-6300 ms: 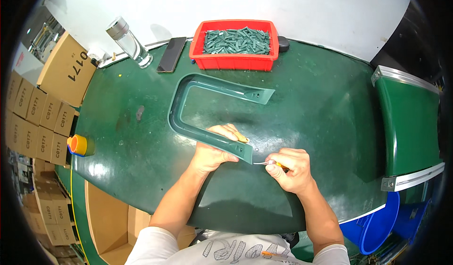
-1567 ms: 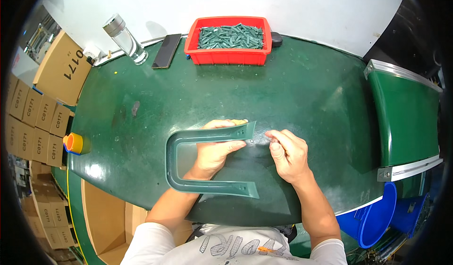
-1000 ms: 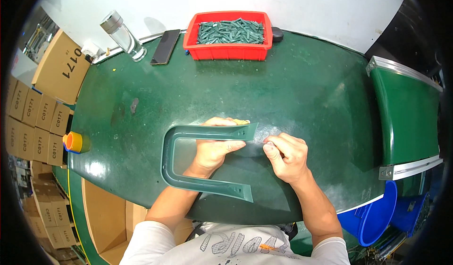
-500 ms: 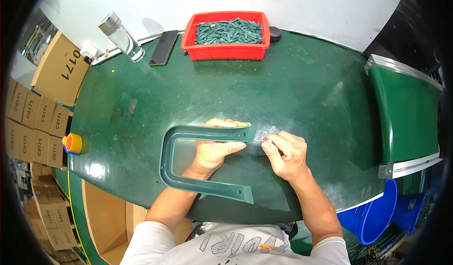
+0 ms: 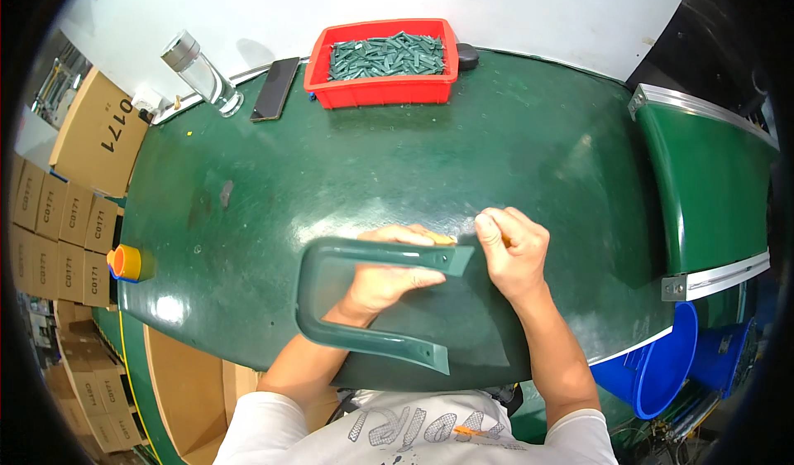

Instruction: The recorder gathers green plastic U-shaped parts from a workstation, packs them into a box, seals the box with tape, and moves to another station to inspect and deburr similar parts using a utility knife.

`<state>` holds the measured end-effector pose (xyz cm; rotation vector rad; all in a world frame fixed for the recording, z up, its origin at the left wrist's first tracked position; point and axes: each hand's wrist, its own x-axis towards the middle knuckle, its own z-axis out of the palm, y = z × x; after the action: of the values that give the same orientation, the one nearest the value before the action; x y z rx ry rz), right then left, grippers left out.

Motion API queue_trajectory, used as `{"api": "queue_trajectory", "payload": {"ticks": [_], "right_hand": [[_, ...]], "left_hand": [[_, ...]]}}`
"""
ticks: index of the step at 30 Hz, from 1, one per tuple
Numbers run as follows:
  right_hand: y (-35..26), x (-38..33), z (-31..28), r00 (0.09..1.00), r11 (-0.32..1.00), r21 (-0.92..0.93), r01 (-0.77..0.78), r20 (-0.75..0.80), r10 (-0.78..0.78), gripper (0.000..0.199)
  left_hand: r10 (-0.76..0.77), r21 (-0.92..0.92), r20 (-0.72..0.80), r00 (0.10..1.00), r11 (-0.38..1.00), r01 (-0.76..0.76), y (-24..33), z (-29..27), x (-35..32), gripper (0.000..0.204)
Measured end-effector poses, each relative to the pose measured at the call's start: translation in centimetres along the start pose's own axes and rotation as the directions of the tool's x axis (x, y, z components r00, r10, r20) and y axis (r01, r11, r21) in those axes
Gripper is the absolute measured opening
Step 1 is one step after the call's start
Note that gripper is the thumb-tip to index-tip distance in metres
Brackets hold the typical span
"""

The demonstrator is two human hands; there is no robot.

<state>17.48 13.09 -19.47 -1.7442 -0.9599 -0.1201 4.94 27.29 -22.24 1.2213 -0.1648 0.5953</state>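
Note:
My left hand (image 5: 382, 286) is closed around the upper arm of a green U-shaped plastic piece (image 5: 397, 256), held a little above the table. Small holes show near both of its ends, which point right. Something yellow (image 5: 441, 238) is visible at my left fingertips, behind the upper arm. Just right of that end, my right hand (image 5: 518, 254) is closed in a pinch, apart from the piece. What its fingers hold is mostly hidden; only a small orange-yellow bit shows between them.
On the green table (image 5: 273, 184), a red bin (image 5: 385, 93) of small green pieces stands at the back, near a phone (image 5: 275, 90) and a glass bottle (image 5: 203, 74). A green conveyor (image 5: 703, 188) is at right, blue bins (image 5: 653, 366) below it. Cartons (image 5: 62, 217) stack at left.
My right hand has drawn slightly up and right, away from the piece's end; the thin pale thing at its fingertips no longer shows. The green piece has shifted slightly right and toward me.

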Motion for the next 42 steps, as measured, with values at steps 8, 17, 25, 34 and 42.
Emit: {"api": "queue_trajectory", "payload": {"ticks": [8,17,25,34,42], "right_hand": [[-0.2,0.2,-0.7,0.985,0.943,0.295,-0.156,0.118,0.126,0.025],[-1.4,0.0,-1.7,0.603,0.426,0.471,-0.772,0.754,0.259,0.036],[-1.4,0.1,-1.9,0.582,0.514,0.421,-0.747,0.788,0.200,0.035],[-1.7,0.2,-1.4,0.515,0.761,0.309,-0.570,0.856,0.038,0.035],[1.2,0.2,-1.1,0.635,0.421,0.499,-0.758,0.713,0.297,0.033]], "left_hand": [[-0.043,-0.082,-0.079,0.996,0.996,0.037,-0.1,-1.3,-0.1,0.041],[-0.043,-0.114,-0.021,0.999,0.993,0.040,-0.1,-1.9,0.0,0.039],[-0.033,-0.106,-0.005,0.999,0.994,0.032,0.1,-1.8,0.2,0.038],[-0.179,-0.103,-0.220,0.959,0.982,0.160,-0.2,-2.4,-0.3,0.037],[-0.287,-0.334,-0.201,0.937,0.919,0.209,0.0,-3.1,0.1,0.040]]}}
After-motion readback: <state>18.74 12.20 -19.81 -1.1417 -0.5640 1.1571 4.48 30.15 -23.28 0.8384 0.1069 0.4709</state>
